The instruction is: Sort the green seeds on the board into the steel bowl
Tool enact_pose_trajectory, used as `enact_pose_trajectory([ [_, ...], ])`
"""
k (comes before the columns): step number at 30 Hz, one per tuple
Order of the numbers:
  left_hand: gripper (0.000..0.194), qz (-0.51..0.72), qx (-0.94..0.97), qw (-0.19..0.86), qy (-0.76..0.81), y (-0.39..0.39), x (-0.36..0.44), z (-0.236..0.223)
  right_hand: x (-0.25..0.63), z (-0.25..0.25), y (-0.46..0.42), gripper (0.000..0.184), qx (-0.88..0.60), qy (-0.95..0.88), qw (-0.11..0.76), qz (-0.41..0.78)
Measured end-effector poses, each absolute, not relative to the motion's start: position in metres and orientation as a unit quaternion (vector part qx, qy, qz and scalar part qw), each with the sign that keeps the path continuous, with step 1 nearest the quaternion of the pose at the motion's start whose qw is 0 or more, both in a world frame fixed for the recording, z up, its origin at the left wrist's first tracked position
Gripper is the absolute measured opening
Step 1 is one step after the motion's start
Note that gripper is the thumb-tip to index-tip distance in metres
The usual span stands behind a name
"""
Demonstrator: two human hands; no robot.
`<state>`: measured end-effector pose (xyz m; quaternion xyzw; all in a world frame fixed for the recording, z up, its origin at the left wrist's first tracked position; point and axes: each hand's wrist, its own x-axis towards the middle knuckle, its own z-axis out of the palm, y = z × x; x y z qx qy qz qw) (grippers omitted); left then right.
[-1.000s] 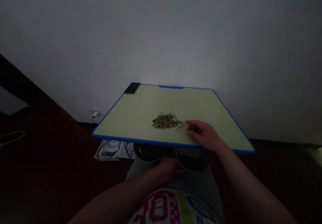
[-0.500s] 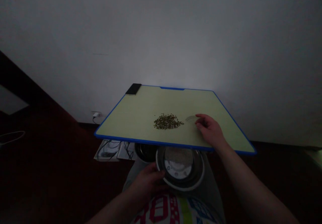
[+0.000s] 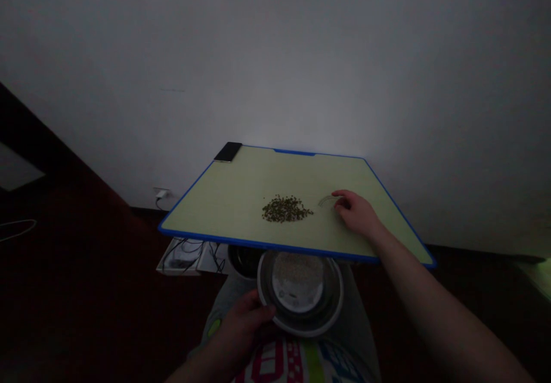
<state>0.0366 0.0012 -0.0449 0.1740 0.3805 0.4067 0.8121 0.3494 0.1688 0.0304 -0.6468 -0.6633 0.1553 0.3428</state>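
A small pile of dark green grains (image 3: 286, 209) lies in the middle of a pale green tabletop with a blue edge (image 3: 224, 199). My right hand (image 3: 355, 212) rests on the tabletop to the right of the pile, fingers curled around a small clear object (image 3: 327, 200) that is hard to make out. Below the table's near edge, my left hand (image 3: 241, 322) grips the left rim of a round metal bowl (image 3: 300, 294) held over my lap.
A dark phone (image 3: 228, 151) lies at the table's far left corner. A second bowl (image 3: 243, 259) sits under the table. Cables and a white box (image 3: 185, 255) lie on the dark floor to the left. A white wall stands behind.
My left hand has drawn the metal bowl out from under the table toward my lap. My right hand has slid away from the near edge, farther back and right of the pile.
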Motion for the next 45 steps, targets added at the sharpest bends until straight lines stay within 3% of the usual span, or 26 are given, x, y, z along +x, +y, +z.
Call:
enact_pose_trajectory([
  [8, 0.038, 0.396, 0.17, 0.812, 0.394, 0.0, 0.036, -0.036, 0.364, 0.039, 0.213, 0.043, -0.616, -0.719, 0.26, 0.188],
  [19, 0.041, 0.384, 0.191, 0.821, 0.377, 0.002, 0.032, -0.043, 0.355, 0.024, 0.207, 0.044, -0.555, -0.753, 0.301, 0.187],
  [45, 0.041, 0.383, 0.191, 0.818, 0.385, 0.002, 0.033, -0.04, 0.348, 0.032, 0.191, 0.044, -0.555, -0.763, 0.275, 0.186],
])
